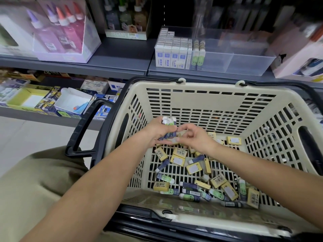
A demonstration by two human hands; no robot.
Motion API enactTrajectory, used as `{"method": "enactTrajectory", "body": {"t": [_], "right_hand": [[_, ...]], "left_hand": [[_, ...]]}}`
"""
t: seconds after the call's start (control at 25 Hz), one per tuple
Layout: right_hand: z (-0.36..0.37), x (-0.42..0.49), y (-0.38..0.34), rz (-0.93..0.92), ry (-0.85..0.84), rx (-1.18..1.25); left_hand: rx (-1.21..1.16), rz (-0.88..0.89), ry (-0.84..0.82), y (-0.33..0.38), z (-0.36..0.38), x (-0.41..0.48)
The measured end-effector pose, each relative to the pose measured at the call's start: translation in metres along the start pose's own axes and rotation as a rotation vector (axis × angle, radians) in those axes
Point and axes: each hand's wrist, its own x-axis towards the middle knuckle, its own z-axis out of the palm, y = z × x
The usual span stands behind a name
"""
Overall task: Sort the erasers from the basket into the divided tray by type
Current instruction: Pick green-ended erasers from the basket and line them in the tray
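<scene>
A cream plastic basket point(206, 84) holds several loose erasers: yellow-sleeved ones point(178, 160) and navy-and-green ones point(165, 177). My left hand point(157, 132) grips a bundle of several navy-and-green erasers point(169, 122) above the basket floor. My right hand point(194, 137) is right beside it, its fingers curled and pinching a pale eraser point(174, 140) against the bundle. On the shelf behind stands the clear divided tray point(244, 62); white-and-blue erasers point(172, 58) fill its left part, with green ones point(198, 57) in the compartment beside them.
The basket's black handles point(82, 130) fold out to the left and right. Glue bottles in a display box point(59, 35) stand on the shelf at left. Boxes of stationery point(70, 102) fill the lower shelf. My knee in olive cloth point(35, 180) is at lower left.
</scene>
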Motion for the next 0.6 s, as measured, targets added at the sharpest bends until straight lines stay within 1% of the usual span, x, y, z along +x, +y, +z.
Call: {"method": "enactTrajectory", "body": {"t": [0.04,0.08,0.12,0.16,0.2,0.28,0.4,0.6], "right_hand": [[0.008,-0.001,0.004,0.005,-0.067,-0.139],[0.019,-0.001,0.01,-0.015,-0.173,-0.355],[0.032,0.0,0.016,-0.07,-0.298,-0.573],[0.045,0.001,0.02,-0.137,-0.402,-0.739],[0.056,0.003,0.023,-0.189,-0.461,-0.848],[0.068,0.007,0.026,-0.223,-0.459,-0.973],[0.069,0.008,0.029,-0.221,-0.438,-1.103],[0.061,0.007,0.034,-0.194,-0.481,-1.165]], "left_hand": [[-0.009,0.021,0.045,0.001,-0.001,0.002],[-0.031,0.034,0.074,0.002,-0.002,0.002],[-0.055,0.041,0.085,0.002,-0.002,0.003],[-0.071,0.046,0.079,0.003,-0.002,0.002],[-0.075,0.047,0.062,0.003,-0.001,0.002],[-0.064,0.047,0.026,0.004,0.001,0.001],[-0.063,0.051,0.013,0.005,0.003,0.0],[-0.05,0.053,-0.004,0.007,0.006,-0.003]]}}
